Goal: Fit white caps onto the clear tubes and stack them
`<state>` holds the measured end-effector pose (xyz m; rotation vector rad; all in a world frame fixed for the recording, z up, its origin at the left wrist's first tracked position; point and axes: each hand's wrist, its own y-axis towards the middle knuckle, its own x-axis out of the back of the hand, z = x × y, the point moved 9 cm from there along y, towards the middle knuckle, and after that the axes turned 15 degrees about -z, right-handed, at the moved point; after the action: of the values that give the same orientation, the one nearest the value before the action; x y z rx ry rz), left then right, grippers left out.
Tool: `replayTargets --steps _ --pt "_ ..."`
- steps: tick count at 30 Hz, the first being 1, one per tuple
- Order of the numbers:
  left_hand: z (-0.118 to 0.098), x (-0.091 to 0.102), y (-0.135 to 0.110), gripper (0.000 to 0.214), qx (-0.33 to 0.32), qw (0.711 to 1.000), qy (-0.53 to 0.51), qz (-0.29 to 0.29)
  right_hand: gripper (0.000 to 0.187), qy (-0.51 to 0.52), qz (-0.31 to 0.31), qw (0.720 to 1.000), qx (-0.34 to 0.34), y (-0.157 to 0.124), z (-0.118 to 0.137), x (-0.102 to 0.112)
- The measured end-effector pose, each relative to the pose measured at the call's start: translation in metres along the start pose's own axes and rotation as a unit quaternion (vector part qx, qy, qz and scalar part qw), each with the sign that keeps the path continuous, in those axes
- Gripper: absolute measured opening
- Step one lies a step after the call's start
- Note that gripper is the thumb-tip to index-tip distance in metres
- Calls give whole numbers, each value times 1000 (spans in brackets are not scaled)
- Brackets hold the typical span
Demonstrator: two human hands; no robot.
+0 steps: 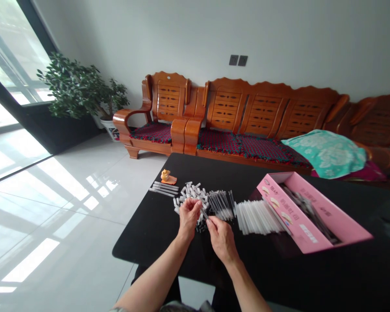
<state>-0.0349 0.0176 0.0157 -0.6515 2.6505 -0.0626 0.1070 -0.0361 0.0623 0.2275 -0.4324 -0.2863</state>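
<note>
My left hand [190,214] and my right hand [221,238] meet over the black table, fingers pinched on the two ends of a slim pen [204,213]. Behind them lies a heap of white pen caps [192,190]. Small black pieces [201,226] sit under my hands, partly hidden. To the right are dark, thin pen refills [219,203] in a loose row, then a row of clear white pen barrels [258,217]. Several finished-looking pens [164,189] lie side by side at the left.
A pink open box [299,216] with dark thin items inside stands at the right of the table [143,236]. An orange stand with a small yellow figure [165,175] is near the far left corner. Wooden seats [227,104] line the wall behind; a potted plant [81,89] is at left.
</note>
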Motion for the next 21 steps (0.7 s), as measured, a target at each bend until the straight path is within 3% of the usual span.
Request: replayTargets --steps 3,7,9,12,14,17,19,21 --pt "-3 -4 -4 36 0 1000 -26 11 37 115 46 985 -122 -3 -12 -9" --pt "-5 -8 -7 37 17 999 -34 21 38 292 129 891 -324 -18 -27 -26" --pt "-5 -8 -8 36 17 999 -39 24 37 345 149 849 -370 -22 -27 -30" --pt "-3 -8 -9 36 18 998 -39 35 36 377 161 821 -397 -26 -29 -32" --pt "-1 -9 -10 35 22 998 -36 50 38 372 164 822 -398 -27 -30 -34" --pt "-7 -6 -2 33 7 998 -29 63 44 317 138 868 -357 -21 -34 -31" --pt "-18 8 15 32 -25 999 -22 29 50 272 114 899 -323 -16 -37 -24" --pt "-33 37 41 33 -63 997 -18 -46 54 245 97 912 -315 -14 -46 -17"
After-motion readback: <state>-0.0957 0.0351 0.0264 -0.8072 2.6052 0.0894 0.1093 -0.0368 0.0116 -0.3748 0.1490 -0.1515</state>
